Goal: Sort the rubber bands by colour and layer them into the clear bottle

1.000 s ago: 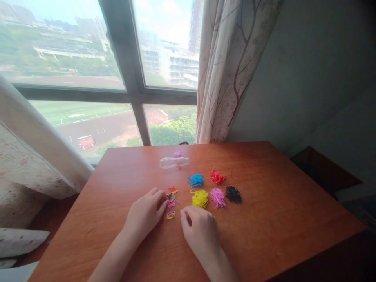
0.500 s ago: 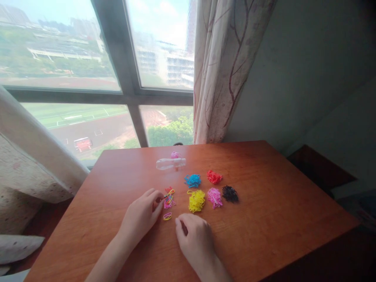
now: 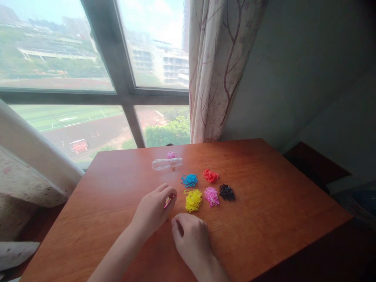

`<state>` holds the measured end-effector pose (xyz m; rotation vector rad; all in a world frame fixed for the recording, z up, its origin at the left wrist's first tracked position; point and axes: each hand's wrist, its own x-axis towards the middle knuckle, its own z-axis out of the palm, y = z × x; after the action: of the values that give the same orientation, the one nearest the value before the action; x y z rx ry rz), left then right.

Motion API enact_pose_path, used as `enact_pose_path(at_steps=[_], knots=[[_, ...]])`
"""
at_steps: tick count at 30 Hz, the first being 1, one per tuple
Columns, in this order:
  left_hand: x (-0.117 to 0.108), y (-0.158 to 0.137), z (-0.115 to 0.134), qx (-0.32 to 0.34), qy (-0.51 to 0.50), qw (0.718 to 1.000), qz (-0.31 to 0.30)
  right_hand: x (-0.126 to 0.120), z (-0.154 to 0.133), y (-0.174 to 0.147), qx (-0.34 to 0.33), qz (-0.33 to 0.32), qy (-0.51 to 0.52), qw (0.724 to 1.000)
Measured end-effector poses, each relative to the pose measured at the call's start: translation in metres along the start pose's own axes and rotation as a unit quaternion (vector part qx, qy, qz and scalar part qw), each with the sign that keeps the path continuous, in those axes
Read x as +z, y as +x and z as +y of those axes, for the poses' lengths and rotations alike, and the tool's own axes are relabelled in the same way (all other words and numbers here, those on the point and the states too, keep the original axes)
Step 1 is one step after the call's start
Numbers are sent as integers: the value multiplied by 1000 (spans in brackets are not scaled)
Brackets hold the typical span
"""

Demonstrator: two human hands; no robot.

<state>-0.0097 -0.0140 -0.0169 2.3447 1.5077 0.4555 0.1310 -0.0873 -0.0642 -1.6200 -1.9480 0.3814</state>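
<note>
My left hand (image 3: 155, 205) is curled over the small pile of mixed-colour rubber bands (image 3: 167, 202), which it mostly hides. Its thumb and forefinger pinch together on what looks like a rubber band, small and hard to see. Resting on the table with fingers curled in, my right hand (image 3: 190, 233) hides whatever it may hold. Just beyond it lies a pile of yellow rubber bands (image 3: 193, 200). Around that are a blue pile (image 3: 189, 180), a pink pile (image 3: 212, 196), a red pile (image 3: 211, 176) and a black pile (image 3: 227, 192).
A clear plastic bottle-shaped container (image 3: 167, 163) lies at the back of the wooden table (image 3: 264, 203), with a pink object (image 3: 172, 155) behind it. A window (image 3: 126, 94) and patterned curtain (image 3: 217, 70) stand past the far edge.
My left hand has moved right, over the mixed bands, and now covers most of them. My right hand stays about where it was. The view has shifted slightly.
</note>
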Motion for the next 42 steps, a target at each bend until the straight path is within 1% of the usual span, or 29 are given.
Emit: enact_pose_path(at_steps=[3,4,8,11,13,18,21,23,25,28,31,35,39,42], knots=[[0,27,26,59,38,997,-36,1,0,0,10,-6,-19,1000],[2,38,34,71,59,995,-46,1,0,0,11,-7,-23,1000],[14,77,58,95,76,991,-63,3,0,1,10,-7,-22,1000],[24,99,67,98,86,988,-77,3,1,2,17,-7,-15,1000],[30,108,71,94,92,988,-84,3,1,2,21,-12,-11,1000],[34,116,76,89,93,988,-88,3,2,2,21,-20,1,1000],[29,111,70,91,84,990,-71,3,2,1,22,-13,1,1000],[21,102,61,87,76,992,-55,4,2,0,20,-7,4,1000],[12,89,46,76,68,994,-39,5,2,-1,16,0,9,1000],[-3,64,16,48,59,997,-17,5,2,-2,10,5,18,1000],[-12,39,-12,13,53,999,2,3,2,-2,5,5,17,1000],[-14,9,-35,-23,20,999,19,2,0,-1,11,-11,-5,1000],[-11,-13,-45,-44,-11,999,23,2,-4,1,17,-23,-22,999],[-9,-24,-51,-57,-21,998,24,3,-7,5,5,-39,-23,999]])
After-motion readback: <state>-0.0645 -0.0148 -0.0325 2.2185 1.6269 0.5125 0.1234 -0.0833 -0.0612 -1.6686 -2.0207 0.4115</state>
